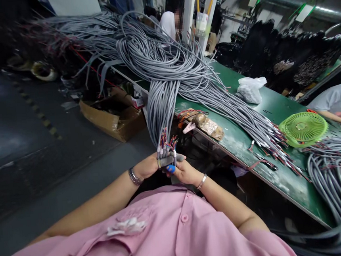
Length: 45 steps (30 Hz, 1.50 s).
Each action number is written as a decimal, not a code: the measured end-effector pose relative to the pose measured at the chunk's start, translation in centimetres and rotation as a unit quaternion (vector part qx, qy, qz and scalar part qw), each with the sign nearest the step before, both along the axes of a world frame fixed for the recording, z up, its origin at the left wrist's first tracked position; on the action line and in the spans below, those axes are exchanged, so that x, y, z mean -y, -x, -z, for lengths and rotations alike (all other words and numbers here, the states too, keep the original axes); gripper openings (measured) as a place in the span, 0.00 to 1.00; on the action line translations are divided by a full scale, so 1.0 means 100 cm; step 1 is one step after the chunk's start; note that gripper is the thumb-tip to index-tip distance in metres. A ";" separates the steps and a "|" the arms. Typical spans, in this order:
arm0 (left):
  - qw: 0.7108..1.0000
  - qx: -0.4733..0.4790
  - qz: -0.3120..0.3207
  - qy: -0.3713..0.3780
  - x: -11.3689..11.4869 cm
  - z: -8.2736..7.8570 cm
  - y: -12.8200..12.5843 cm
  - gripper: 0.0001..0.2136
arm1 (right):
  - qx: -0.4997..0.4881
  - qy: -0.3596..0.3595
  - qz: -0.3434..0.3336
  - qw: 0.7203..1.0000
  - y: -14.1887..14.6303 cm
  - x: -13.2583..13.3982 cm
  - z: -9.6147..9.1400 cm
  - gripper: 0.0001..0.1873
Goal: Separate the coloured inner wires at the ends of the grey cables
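A bundle of grey cables (162, 104) hangs over the table edge and comes up in front of my body. Its stripped ends, with white sleeves and thin coloured wires (165, 139), stick up between my hands. My left hand (148, 167) is closed around the cable ends; grey coverings are on its fingers. My right hand (188, 171) presses in from the other side, closed on the ends, with a blue covering on the thumb. Where the fingers overlap, I cannot make out which cable each one grips.
More grey cables (164, 60) lie heaped along the green table (298, 196). A tape-wrapped block (209, 126) sits at the near edge. Farther right are a white plastic bag (251, 90) and a green fan (303, 128). A cardboard box (113, 119) stands on the floor. Two other people work beyond.
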<state>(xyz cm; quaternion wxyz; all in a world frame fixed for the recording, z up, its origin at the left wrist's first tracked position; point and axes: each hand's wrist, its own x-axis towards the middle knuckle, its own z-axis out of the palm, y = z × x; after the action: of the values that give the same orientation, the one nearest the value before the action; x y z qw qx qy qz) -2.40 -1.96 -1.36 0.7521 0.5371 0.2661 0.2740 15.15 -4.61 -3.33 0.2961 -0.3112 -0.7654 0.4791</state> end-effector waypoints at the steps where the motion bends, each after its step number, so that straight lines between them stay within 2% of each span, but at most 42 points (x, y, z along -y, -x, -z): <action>1: 1.000 0.007 -0.013 0.008 0.000 0.001 -0.002 0.20 | -0.001 0.001 0.004 1.000 0.000 -0.002 0.000 0.32; 4: 0.994 0.044 -0.087 0.049 -0.002 0.003 -0.006 0.19 | 0.002 0.034 0.014 0.999 -0.003 -0.005 -0.002 0.32; 9: 0.966 0.128 -0.201 0.104 -0.011 0.004 -0.001 0.17 | -0.009 0.063 0.035 0.997 -0.008 -0.006 -0.005 0.26; 14: 0.966 0.110 -0.209 0.101 -0.018 0.012 0.014 0.18 | 0.020 0.053 0.027 0.998 -0.007 -0.005 -0.004 0.25; 17: 0.963 0.116 -0.229 0.083 -0.018 0.018 0.021 0.08 | 0.015 0.071 0.060 0.996 -0.013 -0.007 -0.002 0.27; 20: 0.968 0.131 -0.197 0.086 -0.017 0.020 0.024 0.13 | -0.003 0.057 0.086 0.995 -0.021 -0.008 -0.003 0.29; 22: 0.970 0.133 -0.178 0.095 -0.015 0.018 0.023 0.12 | -0.033 0.058 0.094 0.993 -0.024 -0.006 -0.004 0.31; 28: 0.945 0.201 -0.193 0.171 -0.020 0.006 0.008 0.05 | -0.109 0.145 0.126 0.975 -0.020 -0.001 0.005 0.29; 34: 0.952 0.098 -0.261 0.127 -0.018 0.001 -0.015 0.09 | -0.097 0.153 0.149 0.972 -0.012 -0.003 0.018 0.30; 36: 0.956 0.080 -0.255 0.121 -0.016 0.000 -0.017 0.11 | -0.097 0.154 0.153 0.971 -0.010 -0.003 0.016 0.32; 41: 0.975 0.079 -0.178 0.108 -0.013 -0.002 -0.013 0.13 | -0.108 0.182 0.081 0.974 -0.005 0.001 0.009 0.34; 45: 0.984 0.042 -0.127 0.117 -0.012 0.000 -0.011 0.15 | -0.111 0.214 0.033 0.970 0.001 0.004 0.013 0.34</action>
<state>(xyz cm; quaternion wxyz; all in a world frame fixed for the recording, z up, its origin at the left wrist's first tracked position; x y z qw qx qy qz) -1.29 -0.74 -1.40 0.7792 0.3955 0.3304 0.3566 15.04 -4.96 -4.63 0.3213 -0.3379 -0.5968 0.6530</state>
